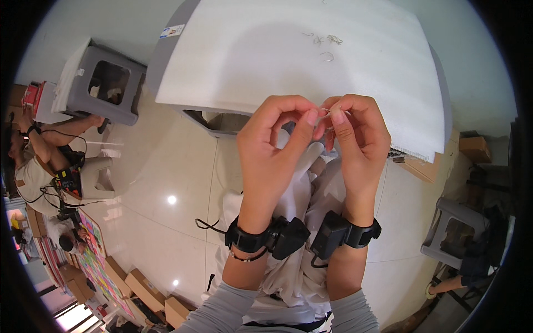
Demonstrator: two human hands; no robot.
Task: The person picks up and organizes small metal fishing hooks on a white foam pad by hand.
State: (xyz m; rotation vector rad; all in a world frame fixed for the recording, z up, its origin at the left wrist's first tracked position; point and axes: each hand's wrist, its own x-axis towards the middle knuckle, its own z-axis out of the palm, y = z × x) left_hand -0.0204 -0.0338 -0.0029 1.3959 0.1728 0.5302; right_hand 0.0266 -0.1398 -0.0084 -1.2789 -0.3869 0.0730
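Note:
My left hand (272, 144) and my right hand (361, 136) meet above my lap, near the front edge of the white-covered table. Both are closed, pinching a thin, pale, wire-like piece (325, 110) between thumbs and fingertips. The fingers hide most of it, so its full shape cannot be seen. Farther back on the white cloth (255, 50) lies a small pile of thin metal wire pieces (334, 39), with a single curved wire (327, 57) just in front of it.
A grey stool (119, 83) stands to the left, where another person (41, 166) sits. On the right are another grey stool (452, 233) and a cardboard box (475, 149). Several cardboard boxes (145, 288) line the lower left, beside a colourful mat (97, 258).

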